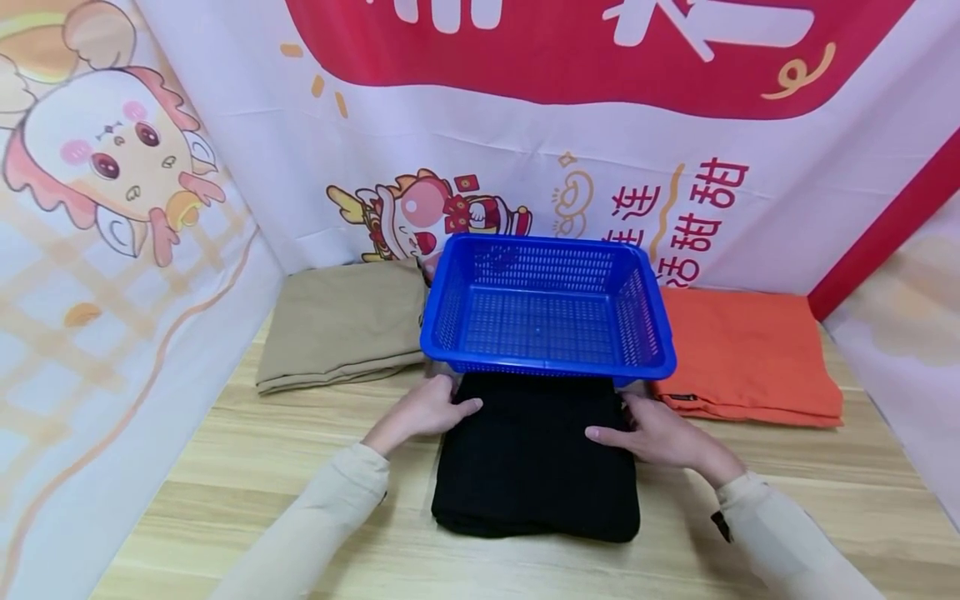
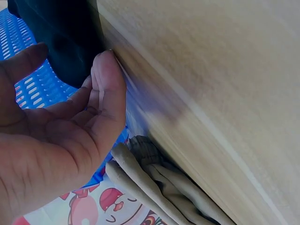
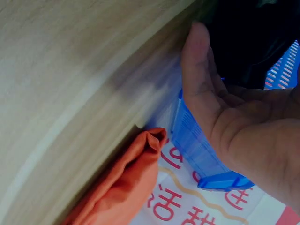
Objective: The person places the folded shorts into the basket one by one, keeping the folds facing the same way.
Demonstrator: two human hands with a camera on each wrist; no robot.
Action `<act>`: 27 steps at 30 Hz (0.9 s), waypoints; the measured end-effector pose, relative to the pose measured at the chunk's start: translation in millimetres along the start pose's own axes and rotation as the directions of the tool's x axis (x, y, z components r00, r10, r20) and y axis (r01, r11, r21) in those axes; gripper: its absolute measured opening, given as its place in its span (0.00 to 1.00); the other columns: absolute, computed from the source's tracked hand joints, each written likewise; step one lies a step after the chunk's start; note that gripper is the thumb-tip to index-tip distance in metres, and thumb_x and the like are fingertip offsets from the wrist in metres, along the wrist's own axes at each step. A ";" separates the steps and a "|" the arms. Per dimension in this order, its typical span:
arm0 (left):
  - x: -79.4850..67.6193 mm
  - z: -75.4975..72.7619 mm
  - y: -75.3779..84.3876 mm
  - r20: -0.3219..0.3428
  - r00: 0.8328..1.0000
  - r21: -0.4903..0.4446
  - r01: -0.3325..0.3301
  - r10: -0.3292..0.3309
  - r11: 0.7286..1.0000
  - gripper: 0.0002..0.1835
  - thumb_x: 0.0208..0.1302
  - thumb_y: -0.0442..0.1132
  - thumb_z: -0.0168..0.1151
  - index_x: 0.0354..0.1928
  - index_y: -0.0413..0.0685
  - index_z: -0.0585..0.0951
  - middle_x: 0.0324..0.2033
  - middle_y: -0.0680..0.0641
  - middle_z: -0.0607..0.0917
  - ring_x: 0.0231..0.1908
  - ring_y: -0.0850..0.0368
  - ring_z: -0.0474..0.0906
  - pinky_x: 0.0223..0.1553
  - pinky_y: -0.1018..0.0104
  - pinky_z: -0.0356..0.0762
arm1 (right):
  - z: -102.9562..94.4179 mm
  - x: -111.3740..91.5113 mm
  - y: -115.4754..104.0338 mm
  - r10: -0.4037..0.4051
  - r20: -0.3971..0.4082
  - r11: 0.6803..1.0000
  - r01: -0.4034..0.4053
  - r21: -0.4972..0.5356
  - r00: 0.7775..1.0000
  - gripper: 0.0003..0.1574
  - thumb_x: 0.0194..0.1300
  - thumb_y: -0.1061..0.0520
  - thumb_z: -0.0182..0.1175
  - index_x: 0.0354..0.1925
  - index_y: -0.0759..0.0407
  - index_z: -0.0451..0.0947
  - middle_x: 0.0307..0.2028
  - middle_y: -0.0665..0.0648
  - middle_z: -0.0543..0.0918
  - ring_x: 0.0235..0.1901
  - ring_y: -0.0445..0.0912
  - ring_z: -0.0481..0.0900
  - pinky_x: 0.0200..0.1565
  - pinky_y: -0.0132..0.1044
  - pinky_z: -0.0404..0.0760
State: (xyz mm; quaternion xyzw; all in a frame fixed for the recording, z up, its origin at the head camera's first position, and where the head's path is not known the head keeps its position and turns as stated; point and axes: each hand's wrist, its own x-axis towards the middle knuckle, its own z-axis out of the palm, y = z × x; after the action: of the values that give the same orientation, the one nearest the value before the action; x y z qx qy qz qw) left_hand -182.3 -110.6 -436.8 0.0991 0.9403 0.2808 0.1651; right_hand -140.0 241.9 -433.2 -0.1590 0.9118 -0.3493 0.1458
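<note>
Black cloth: the folded black cloth (image 1: 536,454) lies flat at the lower centre of the head view, on the wood-grain surface (image 1: 405,550), its top edge meeting the basket's near rim in the picture.
Left hand: the left hand (image 1: 429,408) is at the cloth's upper left edge, thumb on top and fingers curled at the side, grasping it.
Right hand: the right hand (image 1: 667,431) grasps the opposite edge, at the cloth's upper right, thumb likewise laid over the top (how far the fingers reach underneath is hard to tell, the wrist views being dark there).
Blue basket: the blue basket (image 1: 540,364), with slotted walls, stands at the centre of the frame, just above the cloth.
Beige cloth: a folded beige cloth (image 1: 341,321) lies left of the basket.
Orange cloth: a folded orange cloth (image 1: 750,354) lies right of the basket.
Backdrop: a white and red printed sheet (image 1: 480,125) fills the upper part of the head view.
Sleeves: both forearms wear pale sleeves (image 1: 322,517).
</note>
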 end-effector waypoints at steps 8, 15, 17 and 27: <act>-0.7 -1.6 2.2 0.042 0.999 -0.050 -0.023 0.025 0.998 0.23 0.63 0.54 0.70 0.36 0.39 0.78 0.29 0.46 0.78 0.30 0.52 0.74 0.33 0.56 0.75 | -0.3 3.2 2.9 0.032 0.038 0.997 -0.034 0.074 0.999 0.50 0.67 0.38 0.66 0.73 0.61 0.60 0.62 0.61 0.75 0.53 0.52 0.78 0.57 0.57 0.76; -2.2 -3.6 5.6 0.068 0.995 -0.098 -0.069 0.076 0.993 0.20 0.59 0.46 0.76 0.31 0.42 0.73 0.26 0.51 0.68 0.29 0.54 0.68 0.31 0.61 0.68 | 2.3 4.1 4.3 -0.002 0.005 0.997 0.002 0.083 1.000 0.66 0.65 0.37 0.67 0.81 0.55 0.37 0.76 0.68 0.49 0.70 0.63 0.60 0.66 0.67 0.63; -3.1 -4.1 6.3 0.067 0.993 -0.111 -0.087 0.095 0.990 0.20 0.57 0.43 0.77 0.33 0.42 0.73 0.27 0.51 0.68 0.30 0.55 0.67 0.33 0.61 0.67 | 3.1 4.5 4.7 -0.018 -0.001 0.996 0.018 0.089 1.000 0.68 0.65 0.37 0.68 0.82 0.52 0.33 0.77 0.69 0.46 0.71 0.65 0.58 0.65 0.68 0.63; -8.5 -5.7 9.0 0.072 0.982 -0.219 -0.156 0.176 0.963 0.29 0.47 0.34 0.81 0.46 0.37 0.72 0.35 0.45 0.73 0.37 0.51 0.69 0.41 0.59 0.70 | 3.9 5.1 4.4 -0.034 -0.011 0.995 0.035 0.090 0.999 0.74 0.61 0.37 0.71 0.81 0.48 0.28 0.80 0.65 0.37 0.75 0.62 0.47 0.69 0.67 0.55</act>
State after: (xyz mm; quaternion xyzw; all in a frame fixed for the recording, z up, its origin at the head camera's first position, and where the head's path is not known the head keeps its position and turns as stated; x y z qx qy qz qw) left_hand -175.7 -108.4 -425.1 0.1720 0.8848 0.3876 0.1931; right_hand -144.0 240.6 -439.8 -0.1662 0.8929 -0.3934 0.1424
